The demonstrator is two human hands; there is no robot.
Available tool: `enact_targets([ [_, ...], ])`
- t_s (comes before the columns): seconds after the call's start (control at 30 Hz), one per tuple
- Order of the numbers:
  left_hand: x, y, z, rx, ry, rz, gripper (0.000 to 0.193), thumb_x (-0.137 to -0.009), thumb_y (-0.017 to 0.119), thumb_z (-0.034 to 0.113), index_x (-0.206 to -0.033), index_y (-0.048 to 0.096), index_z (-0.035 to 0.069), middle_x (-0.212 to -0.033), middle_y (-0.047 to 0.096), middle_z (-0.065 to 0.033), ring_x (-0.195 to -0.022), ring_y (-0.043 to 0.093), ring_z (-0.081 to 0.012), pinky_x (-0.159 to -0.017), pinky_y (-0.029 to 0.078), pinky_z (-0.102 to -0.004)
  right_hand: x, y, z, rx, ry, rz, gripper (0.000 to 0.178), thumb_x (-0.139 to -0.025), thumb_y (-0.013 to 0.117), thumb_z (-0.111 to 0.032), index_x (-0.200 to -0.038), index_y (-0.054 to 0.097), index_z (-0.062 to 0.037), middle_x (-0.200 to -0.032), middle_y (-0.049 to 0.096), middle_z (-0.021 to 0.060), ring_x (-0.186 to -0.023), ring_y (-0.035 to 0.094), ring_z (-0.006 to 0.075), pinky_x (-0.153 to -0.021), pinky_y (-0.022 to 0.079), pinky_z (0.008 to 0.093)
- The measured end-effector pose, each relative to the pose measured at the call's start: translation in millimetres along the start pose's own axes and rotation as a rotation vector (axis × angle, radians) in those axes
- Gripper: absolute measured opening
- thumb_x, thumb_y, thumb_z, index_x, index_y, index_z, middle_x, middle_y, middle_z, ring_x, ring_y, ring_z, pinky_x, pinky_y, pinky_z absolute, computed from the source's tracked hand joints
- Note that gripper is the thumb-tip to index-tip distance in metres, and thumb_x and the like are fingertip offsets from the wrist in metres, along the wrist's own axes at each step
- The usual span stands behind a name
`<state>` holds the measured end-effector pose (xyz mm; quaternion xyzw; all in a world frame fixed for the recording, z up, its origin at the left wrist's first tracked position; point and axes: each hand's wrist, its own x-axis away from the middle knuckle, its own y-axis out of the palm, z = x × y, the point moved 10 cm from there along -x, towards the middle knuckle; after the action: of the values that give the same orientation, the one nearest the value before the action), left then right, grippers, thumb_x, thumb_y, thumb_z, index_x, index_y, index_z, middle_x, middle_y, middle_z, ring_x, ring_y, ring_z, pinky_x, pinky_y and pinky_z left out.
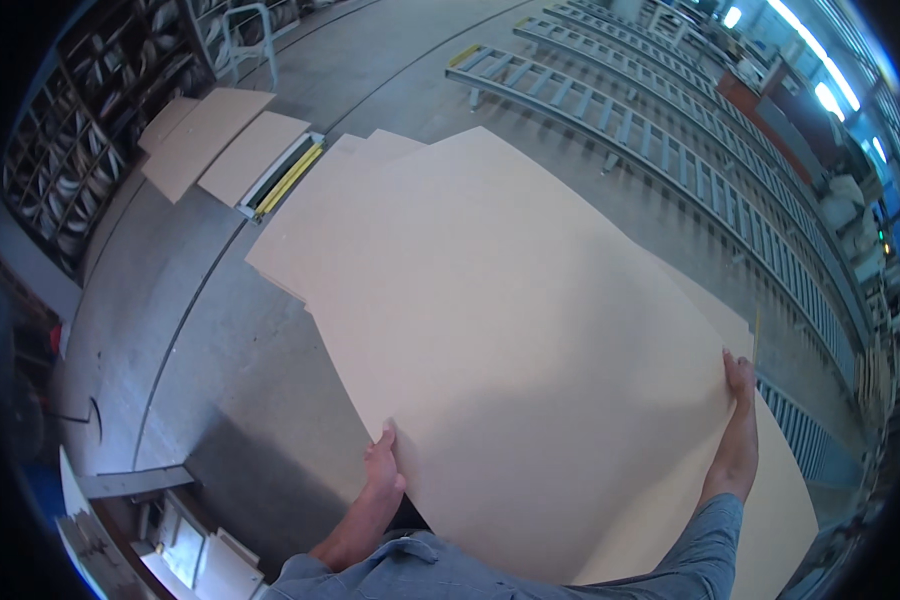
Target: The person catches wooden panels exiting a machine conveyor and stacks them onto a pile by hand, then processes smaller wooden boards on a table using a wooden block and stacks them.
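A large, flat, pale beige board [510, 330] fills the middle of the head view, its near edge close to my body. My left hand [384, 468] grips its left edge, thumb on top and the other fingers hidden underneath. On the opposite edge, my right hand [738, 378] is closed round the board with the thumb lying on its face. More beige boards [310, 215] lie beneath and beyond it, their corners sticking out at the far left and at the right. A soft shadow falls across the board's surface.
Rows of roller conveyors [610, 130] run along the right and far side. A further pile of boards [210, 140] rests at the far left, beside a yellow-edged conveyor end [288, 182]. Dark shelving [80, 150] full of pieces stands at left; a metal-framed bench [135, 483] sits lower left.
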<state>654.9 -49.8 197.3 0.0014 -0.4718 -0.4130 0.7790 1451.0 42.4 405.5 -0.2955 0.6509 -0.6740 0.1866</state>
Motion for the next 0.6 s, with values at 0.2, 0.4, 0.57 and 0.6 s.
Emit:
enact_targets([
  [0.2, -34, 1, 28, 0.036, 0.082, 0.157, 0.034, -0.092, 0.065, 0.022, -0.116, 0.052, 0.001, -0.110, 0.062, -0.0150, -0.097, 0.064, -0.0250, -0.085, 0.056, -0.0409, -72, 20, -160, 0.007, -0.147, -0.036, 0.085, -0.082, 0.050, -0.069, -0.125, 0.058, 0.0044, -0.125, 0.058, 0.0276, -0.121, 0.053, 0.0394, -0.105, 0.037, 0.0442],
  [0.4, -65, 10, 19, 0.045, 0.094, 0.292, 0.036, -0.094, 0.062, 0.026, -0.116, 0.055, -0.002, -0.107, 0.062, -0.0132, -0.097, 0.063, -0.0257, -0.083, 0.054, -0.0414, -153, 64, -263, 0.036, -0.260, -0.106, 0.084, -0.080, 0.054, -0.070, -0.119, 0.062, 0.0040, -0.123, 0.060, 0.0253, -0.120, 0.054, 0.0393, -0.104, 0.038, 0.0447],
  [0.57, -82, 5, -8, 0.069, 0.115, 0.434, 0.037, -0.091, 0.067, 0.026, -0.110, 0.054, -0.002, -0.099, 0.063, -0.0119, -0.088, 0.064, -0.0249, -0.077, 0.056, -0.0432, -195, 105, -317, 0.038, -0.289, -0.148, 0.082, -0.080, 0.055, -0.070, -0.112, 0.064, 0.0055, -0.117, 0.062, 0.0264, -0.113, 0.058, 0.0391, -0.098, 0.043, 0.0445],
  [0.6, -89, 8, -13, 0.058, 0.091, 0.421, 0.038, -0.091, 0.068, 0.026, -0.112, 0.053, -0.002, -0.101, 0.062, -0.0120, -0.090, 0.064, -0.0251, -0.079, 0.056, -0.0436, -203, 109, -329, 0.011, -0.334, -0.111, 0.082, -0.079, 0.057, -0.069, -0.108, 0.065, 0.0076, -0.112, 0.064, 0.0277, -0.108, 0.061, 0.0392, -0.094, 0.045, 0.0443],
])
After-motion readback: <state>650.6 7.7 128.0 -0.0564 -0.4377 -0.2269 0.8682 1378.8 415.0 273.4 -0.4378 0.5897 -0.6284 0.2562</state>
